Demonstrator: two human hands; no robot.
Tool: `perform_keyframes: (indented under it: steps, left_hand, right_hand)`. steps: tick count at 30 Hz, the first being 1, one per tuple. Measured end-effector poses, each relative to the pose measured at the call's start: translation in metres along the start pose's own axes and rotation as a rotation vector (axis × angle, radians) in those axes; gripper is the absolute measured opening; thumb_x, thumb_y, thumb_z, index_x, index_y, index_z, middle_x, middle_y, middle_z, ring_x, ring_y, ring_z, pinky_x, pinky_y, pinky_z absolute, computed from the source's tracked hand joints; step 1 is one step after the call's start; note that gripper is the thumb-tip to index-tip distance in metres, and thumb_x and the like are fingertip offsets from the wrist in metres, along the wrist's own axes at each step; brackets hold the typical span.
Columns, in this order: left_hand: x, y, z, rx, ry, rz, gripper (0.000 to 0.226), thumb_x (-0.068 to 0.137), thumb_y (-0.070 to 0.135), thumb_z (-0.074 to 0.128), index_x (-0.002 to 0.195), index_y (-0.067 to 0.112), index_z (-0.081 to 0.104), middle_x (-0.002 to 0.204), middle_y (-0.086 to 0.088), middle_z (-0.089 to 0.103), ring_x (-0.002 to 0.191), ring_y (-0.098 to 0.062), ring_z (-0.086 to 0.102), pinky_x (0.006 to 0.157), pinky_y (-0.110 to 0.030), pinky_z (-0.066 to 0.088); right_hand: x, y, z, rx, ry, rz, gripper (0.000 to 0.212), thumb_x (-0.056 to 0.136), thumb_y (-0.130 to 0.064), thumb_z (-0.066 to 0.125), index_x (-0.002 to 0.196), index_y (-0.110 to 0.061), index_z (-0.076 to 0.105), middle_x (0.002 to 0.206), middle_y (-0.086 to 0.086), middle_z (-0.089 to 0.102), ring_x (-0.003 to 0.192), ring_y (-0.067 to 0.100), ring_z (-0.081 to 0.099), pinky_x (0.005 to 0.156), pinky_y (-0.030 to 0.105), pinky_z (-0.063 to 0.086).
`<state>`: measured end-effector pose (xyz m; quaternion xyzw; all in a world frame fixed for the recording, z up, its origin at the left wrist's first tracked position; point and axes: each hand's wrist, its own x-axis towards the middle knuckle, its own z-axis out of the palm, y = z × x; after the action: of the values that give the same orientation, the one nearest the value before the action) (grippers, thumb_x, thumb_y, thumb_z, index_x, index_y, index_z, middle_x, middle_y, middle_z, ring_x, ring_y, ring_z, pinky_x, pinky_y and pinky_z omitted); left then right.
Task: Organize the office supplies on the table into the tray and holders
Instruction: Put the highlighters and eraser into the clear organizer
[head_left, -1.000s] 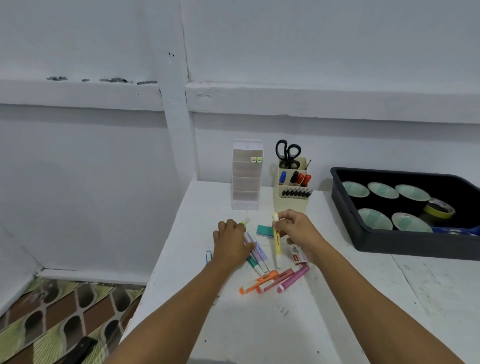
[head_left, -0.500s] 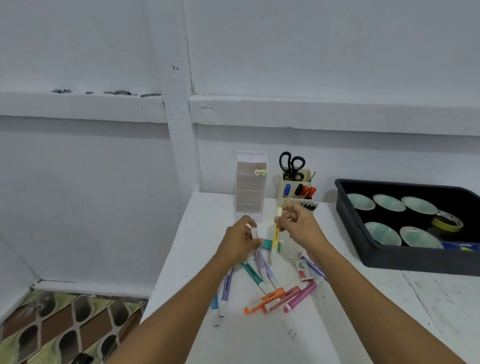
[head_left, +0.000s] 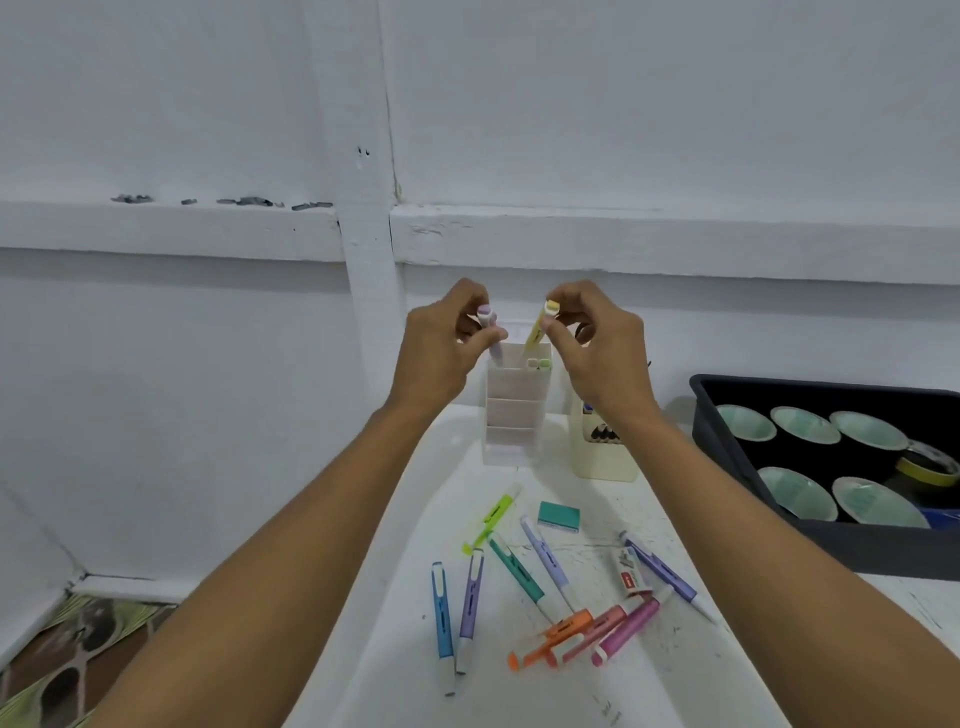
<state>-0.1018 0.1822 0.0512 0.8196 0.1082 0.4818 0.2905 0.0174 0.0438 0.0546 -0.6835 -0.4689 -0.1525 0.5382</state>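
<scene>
My left hand (head_left: 441, 348) grips a purple highlighter (head_left: 491, 332) above the white tiered holder (head_left: 511, 415). My right hand (head_left: 597, 348) pinches a yellow highlighter (head_left: 539, 327), tip angled down into the holder's top compartment, where two pale green caps (head_left: 537, 364) show. Several loose highlighters lie on the white table (head_left: 415, 686): a lime one (head_left: 493, 514), a teal one (head_left: 517, 571), a lilac one (head_left: 548, 566), a blue one (head_left: 442, 613), a purple one (head_left: 470, 608), an orange one (head_left: 550, 639) and a magenta one (head_left: 626, 631). A teal eraser (head_left: 558, 516) lies among them.
A cream pen holder (head_left: 605, 462) stands right of the white holder, partly behind my right wrist. A black tray (head_left: 883, 551) at the right holds several pale green tape rolls and a yellow tape roll (head_left: 930, 465). A small white correction-tape box (head_left: 631, 571) lies by the highlighters.
Both hands rose from the pile on the table to the top of the white holder, each carrying a highlighter. The camera tilted down slightly, showing more of the table.
</scene>
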Motion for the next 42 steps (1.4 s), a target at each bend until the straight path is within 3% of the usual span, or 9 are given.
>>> perform_keyframes:
  steps: [9,12,16,22,28,31,34,38,42]
  left_hand:
    - [-0.008,-0.037,0.027,0.135,-0.207,0.03,0.011,0.087,0.01,0.069,0.093,0.014,0.061,0.078,-0.001,0.069,0.072,-0.015,0.066,0.069,-0.039,0.055]
    - [-0.009,-0.043,0.034,0.169,-0.265,-0.001,0.009,0.088,0.011,0.067,0.095,0.013,0.063,0.074,-0.004,0.068,0.064,-0.02,0.063,0.063,-0.04,0.054]
    - [-0.009,-0.047,0.044,0.19,-0.272,-0.056,0.012,0.088,0.019,0.068,0.097,0.013,0.063,0.078,-0.002,0.069,0.062,-0.021,0.061,0.061,-0.035,0.052]
    - [-0.016,-0.056,0.053,0.321,-0.279,-0.109,0.016,0.091,0.017,0.063,0.107,0.017,0.061,0.087,-0.008,0.07,0.063,-0.026,0.057,0.064,-0.04,0.053]
    - [-0.017,-0.055,0.053,0.469,-0.335,-0.075,0.036,0.091,0.01,0.057,0.124,0.025,0.057,0.098,-0.008,0.07,0.083,-0.029,0.062,0.067,-0.032,0.046]
    - [-0.021,-0.051,0.046,0.477,-0.305,-0.007,0.038,0.091,0.011,0.058,0.127,0.022,0.058,0.114,-0.005,0.069,0.094,-0.029,0.064,0.077,-0.034,0.051]
    - [-0.035,-0.048,0.039,0.36,-0.159,0.124,0.042,0.085,0.004,0.062,0.125,0.015,0.059,0.116,-0.006,0.069,0.091,-0.03,0.068,0.077,-0.039,0.056]
    - [-0.064,-0.057,0.039,0.358,-0.095,0.139,0.033,0.085,0.007,0.063,0.118,0.011,0.062,0.114,-0.002,0.067,0.088,-0.023,0.067,0.07,-0.032,0.055]
    - [-0.098,-0.068,0.043,0.355,-0.163,0.043,0.019,0.086,0.01,0.062,0.105,0.01,0.067,0.097,0.0,0.066,0.081,-0.02,0.064,0.068,-0.03,0.051]
  right_hand:
    - [-0.006,0.029,0.019,-0.234,-0.22,-0.027,0.017,0.09,-0.022,0.066,0.107,-0.024,0.063,0.101,-0.005,0.065,0.096,0.006,0.05,0.077,0.024,0.036]
    - [-0.003,0.036,0.025,-0.284,-0.263,0.004,0.018,0.09,-0.023,0.067,0.107,-0.024,0.063,0.102,-0.004,0.066,0.097,0.003,0.044,0.081,0.026,0.039]
    - [-0.003,0.045,0.036,-0.375,-0.319,0.047,0.022,0.089,-0.028,0.068,0.111,-0.025,0.065,0.108,0.003,0.065,0.111,0.017,0.049,0.093,0.039,0.042]
    - [-0.006,0.052,0.044,-0.527,-0.272,-0.048,0.02,0.09,-0.029,0.067,0.108,-0.022,0.07,0.108,-0.003,0.067,0.11,0.022,0.046,0.08,0.033,0.029]
    - [-0.01,0.063,0.051,-0.647,-0.271,-0.05,0.029,0.089,-0.018,0.067,0.118,-0.024,0.067,0.117,0.005,0.058,0.109,0.028,0.045,0.083,0.039,0.036]
    - [-0.019,0.062,0.044,-0.56,-0.209,-0.069,0.04,0.086,-0.01,0.065,0.123,-0.022,0.064,0.123,0.007,0.05,0.11,0.026,0.044,0.086,0.038,0.039]
    - [-0.045,0.058,0.031,-0.361,-0.114,-0.097,0.032,0.086,-0.008,0.063,0.116,-0.017,0.066,0.11,0.002,0.054,0.098,0.014,0.048,0.084,0.028,0.043]
    - [-0.097,0.06,0.024,-0.371,-0.495,0.12,0.013,0.089,-0.021,0.065,0.102,-0.022,0.068,0.081,-0.009,0.065,0.071,0.008,0.059,0.072,0.034,0.056]
    - [-0.138,0.073,0.032,-0.461,-0.756,0.404,0.028,0.081,-0.039,0.073,0.104,-0.025,0.065,0.09,-0.002,0.066,0.081,0.017,0.062,0.074,0.033,0.055]
